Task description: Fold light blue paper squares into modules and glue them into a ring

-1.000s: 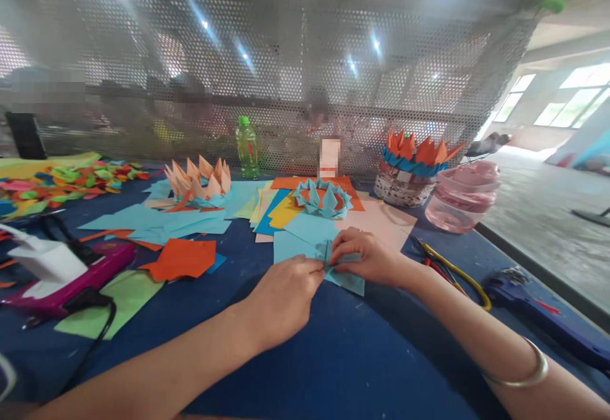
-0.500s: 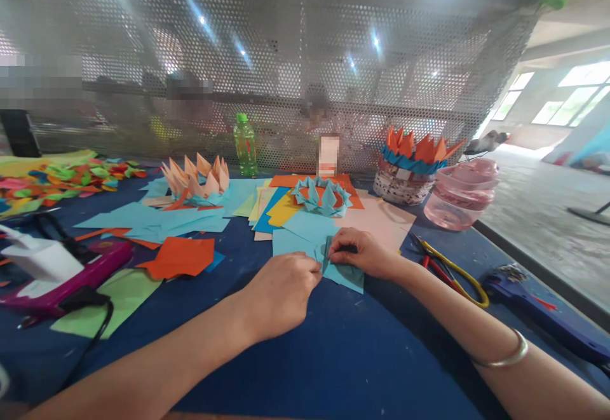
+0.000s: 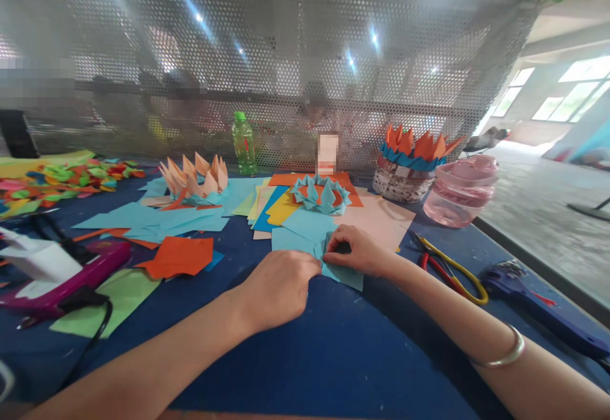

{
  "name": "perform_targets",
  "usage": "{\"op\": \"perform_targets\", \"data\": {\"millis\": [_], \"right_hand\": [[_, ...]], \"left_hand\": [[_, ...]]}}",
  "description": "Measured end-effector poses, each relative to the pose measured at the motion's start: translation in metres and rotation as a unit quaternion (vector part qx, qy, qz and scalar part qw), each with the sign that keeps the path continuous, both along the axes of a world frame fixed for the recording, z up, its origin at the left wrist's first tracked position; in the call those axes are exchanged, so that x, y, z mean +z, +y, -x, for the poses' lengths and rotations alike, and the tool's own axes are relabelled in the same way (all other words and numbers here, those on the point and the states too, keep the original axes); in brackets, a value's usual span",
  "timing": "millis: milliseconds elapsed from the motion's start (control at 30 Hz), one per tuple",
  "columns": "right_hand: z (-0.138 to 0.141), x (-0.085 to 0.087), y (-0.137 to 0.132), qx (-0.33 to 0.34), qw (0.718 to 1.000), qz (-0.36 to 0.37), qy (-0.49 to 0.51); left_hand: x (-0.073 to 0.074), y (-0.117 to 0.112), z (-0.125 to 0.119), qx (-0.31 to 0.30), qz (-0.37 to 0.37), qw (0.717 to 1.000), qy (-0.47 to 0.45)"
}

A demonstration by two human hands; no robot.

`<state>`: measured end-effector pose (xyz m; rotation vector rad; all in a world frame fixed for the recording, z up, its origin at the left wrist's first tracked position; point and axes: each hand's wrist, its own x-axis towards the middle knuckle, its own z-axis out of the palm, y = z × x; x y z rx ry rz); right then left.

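Observation:
Between my fingers is a small folded piece of light blue paper (image 3: 329, 242). My right hand (image 3: 356, 251) pinches it from the right, thumb and fingers closed together. From the left my left hand (image 3: 282, 284) reaches in, fingers curled and their tips at the paper's lower edge. Its knuckles hide part of that grip. Light blue sheets (image 3: 294, 234) lie under and behind the hands, and the corner of another blue sheet (image 3: 347, 278) shows below them. Just beyond stands a ring of folded blue paper points (image 3: 328, 199).
Orange-and-blue folded paper (image 3: 414, 150) tops a container beside a pink water jug (image 3: 460, 197). Yellow-and-red-handled pliers (image 3: 452, 274) and a blue glue gun (image 3: 543, 309) lie right. Left are a peach paper crown (image 3: 195, 182), an orange sheet (image 3: 183, 257) and a purple power strip (image 3: 90, 274).
The right fingertips have shifted slightly left, closer to the left hand. The paper flap that stood upright between them now looks lower and flatter. The left hand has barely moved.

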<state>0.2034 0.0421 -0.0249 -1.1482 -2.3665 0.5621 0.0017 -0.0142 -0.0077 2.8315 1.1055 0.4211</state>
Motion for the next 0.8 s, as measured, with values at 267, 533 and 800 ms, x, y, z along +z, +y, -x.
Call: {"op": "perform_targets", "data": {"millis": [267, 533, 800], "right_hand": [[-0.0001, 0.0009, -0.0011, 0.003, 1.0, -0.009, -0.003], [-0.0001, 0.0012, -0.0026, -0.015, 1.0, -0.003, -0.001], [-0.0013, -0.0039, 0.0001, -0.044, 0.999, -0.004, 0.002]], "left_hand": [[0.004, -0.0039, -0.0046, 0.002, -0.004, 0.998, 0.063], [0.003, -0.0046, -0.0061, -0.002, -0.009, 0.997, 0.081], [0.0036, -0.0039, -0.0038, -0.006, 0.007, 0.997, 0.074]]}}
